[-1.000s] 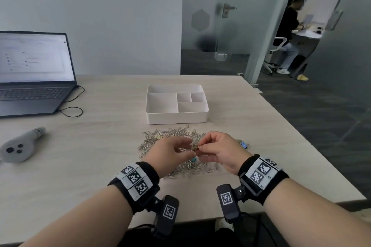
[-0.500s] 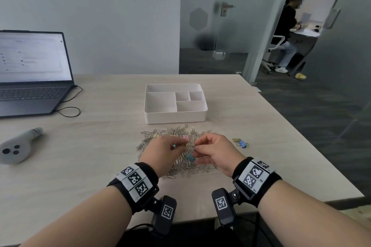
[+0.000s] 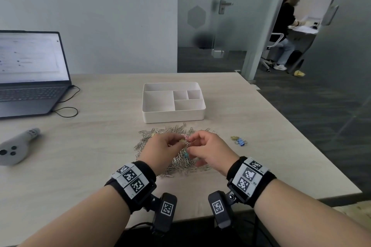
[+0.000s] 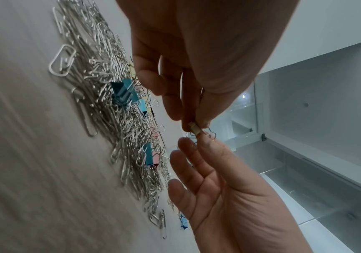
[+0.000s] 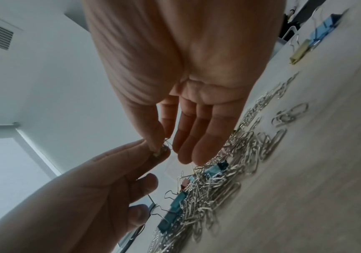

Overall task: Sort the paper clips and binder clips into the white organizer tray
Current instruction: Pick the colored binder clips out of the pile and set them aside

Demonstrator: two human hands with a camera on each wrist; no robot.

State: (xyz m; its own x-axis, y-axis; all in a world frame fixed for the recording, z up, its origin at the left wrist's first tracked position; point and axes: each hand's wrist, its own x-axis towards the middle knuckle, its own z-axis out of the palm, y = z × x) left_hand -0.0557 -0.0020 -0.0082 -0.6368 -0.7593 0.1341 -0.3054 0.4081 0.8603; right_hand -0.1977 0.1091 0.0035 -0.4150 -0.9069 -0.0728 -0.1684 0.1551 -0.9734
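Note:
A small beige binder clip [image 3: 182, 141] hangs above the pile of silver paper clips [image 3: 178, 166]. My left hand [image 3: 179, 143] pinches its body between thumb and forefinger. My right hand [image 3: 192, 142] pinches its wire handle, the other fingers loosely extended. The wrist views show the same clip [image 4: 195, 131] [image 5: 162, 151] held between both hands [image 4: 193, 123] [image 5: 164, 143]. Teal binder clips [image 3: 186, 155] [image 4: 123, 93] [image 5: 215, 168] lie mixed into the pile. The white organizer tray [image 3: 173, 115] stands just beyond the pile, its compartments bare.
A blue and a yellow binder clip [image 3: 239, 140] lie right of the pile. An open laptop [image 3: 30, 90] with its cable [image 3: 66, 110] sits far left, a grey controller [image 3: 16, 148] in front of it. The table's right edge [image 3: 301, 138] is close. A person sits in the room behind.
Both hands have shifted slightly left and farther over the pile, keeping the small clip pinched between them. The teal clip stays in the pile.

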